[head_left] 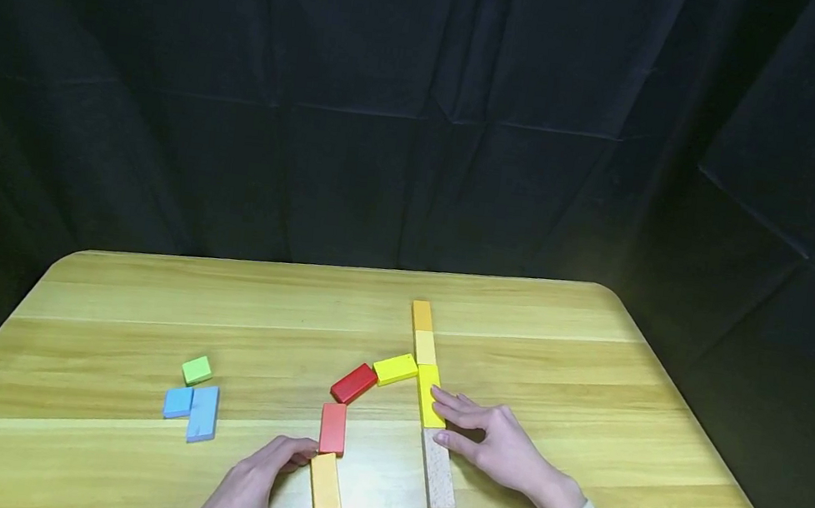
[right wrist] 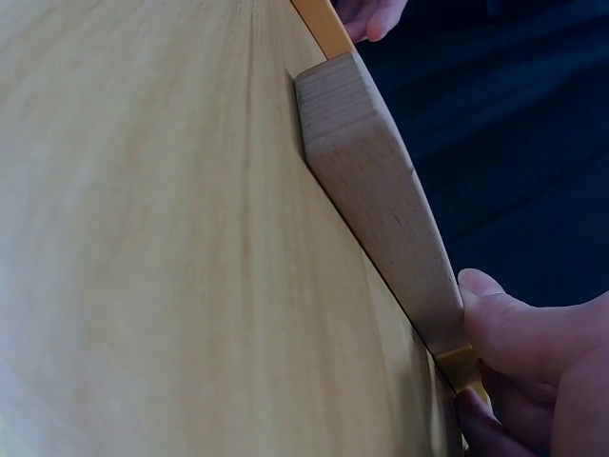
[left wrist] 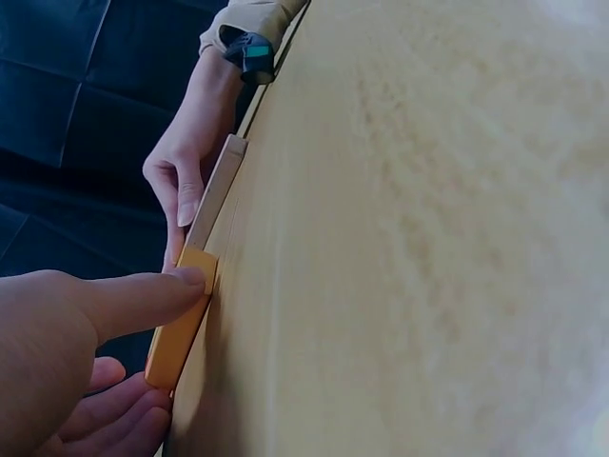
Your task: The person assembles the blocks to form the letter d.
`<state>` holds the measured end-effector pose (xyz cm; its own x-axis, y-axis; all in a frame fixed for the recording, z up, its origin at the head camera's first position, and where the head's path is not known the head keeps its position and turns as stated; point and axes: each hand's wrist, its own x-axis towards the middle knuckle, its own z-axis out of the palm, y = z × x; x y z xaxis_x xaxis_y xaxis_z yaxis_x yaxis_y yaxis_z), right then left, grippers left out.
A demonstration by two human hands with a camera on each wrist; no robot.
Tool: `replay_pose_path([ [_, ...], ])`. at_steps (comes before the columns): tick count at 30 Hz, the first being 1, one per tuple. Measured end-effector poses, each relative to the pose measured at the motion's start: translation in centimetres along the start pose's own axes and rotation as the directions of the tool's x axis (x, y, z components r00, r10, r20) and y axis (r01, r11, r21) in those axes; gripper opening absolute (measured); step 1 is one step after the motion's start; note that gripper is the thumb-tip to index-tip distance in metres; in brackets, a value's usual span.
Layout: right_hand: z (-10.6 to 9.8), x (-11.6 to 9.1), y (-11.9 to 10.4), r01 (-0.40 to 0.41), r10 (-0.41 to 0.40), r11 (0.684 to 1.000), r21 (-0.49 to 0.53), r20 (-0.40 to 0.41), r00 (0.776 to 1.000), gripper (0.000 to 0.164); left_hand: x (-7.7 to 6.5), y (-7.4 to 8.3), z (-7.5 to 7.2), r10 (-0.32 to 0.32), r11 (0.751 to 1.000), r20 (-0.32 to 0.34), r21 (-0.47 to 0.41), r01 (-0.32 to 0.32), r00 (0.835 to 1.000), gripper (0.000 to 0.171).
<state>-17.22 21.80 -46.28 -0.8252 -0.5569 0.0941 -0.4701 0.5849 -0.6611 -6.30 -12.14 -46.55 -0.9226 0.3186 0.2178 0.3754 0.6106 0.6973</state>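
In the head view, my left hand (head_left: 260, 484) holds an orange block (head_left: 326, 485) lengthwise, thumb at its near end and fingers at its far end. Beyond it a curved row runs through a pink-red block (head_left: 332, 428), a dark red block (head_left: 354, 383) and a yellow block (head_left: 395, 368). My right hand (head_left: 492, 440) rests at the straight row on the right, fingers fairly straight against a longer yellow block (head_left: 431, 395). Its thumb touches the bare wood block (head_left: 438, 471), whose end grain faces the right wrist view.
A pale yellow block (head_left: 425, 346) and an orange-brown block (head_left: 421, 315) continue the straight row toward the back. At left lie a green block (head_left: 196, 369), a small blue block (head_left: 177, 402) and a longer blue block (head_left: 204, 414). Dark curtains (head_left: 363, 115) hang beyond the wooden table (head_left: 132, 290).
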Motion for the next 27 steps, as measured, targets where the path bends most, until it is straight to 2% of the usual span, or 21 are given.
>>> replay_pose_path([
  [13, 0.02, -0.04, -0.02, 0.000, 0.000, 1.000, 0.017, 0.002, 1.000, 0.053, -0.11, -0.14, 0.18, 0.041, 0.999, -0.028, 0.008, -0.041, 0.999, 0.061],
  [21, 0.06, -0.03, 0.05, -0.003, 0.003, 1.000, 0.013, 0.005, 1.000, 0.053, -0.03, -0.32, 0.29, 0.028, 0.999, -0.026, 0.018, -0.028, 0.999, 0.060],
  [27, 0.03, -0.01, 0.02, 0.003, -0.003, 1.000, 0.009, 0.005, 1.000, 0.053, -0.04, -0.18, -0.07, 0.008, 1.000, 0.012, 0.002, -0.008, 1.000, 0.060],
])
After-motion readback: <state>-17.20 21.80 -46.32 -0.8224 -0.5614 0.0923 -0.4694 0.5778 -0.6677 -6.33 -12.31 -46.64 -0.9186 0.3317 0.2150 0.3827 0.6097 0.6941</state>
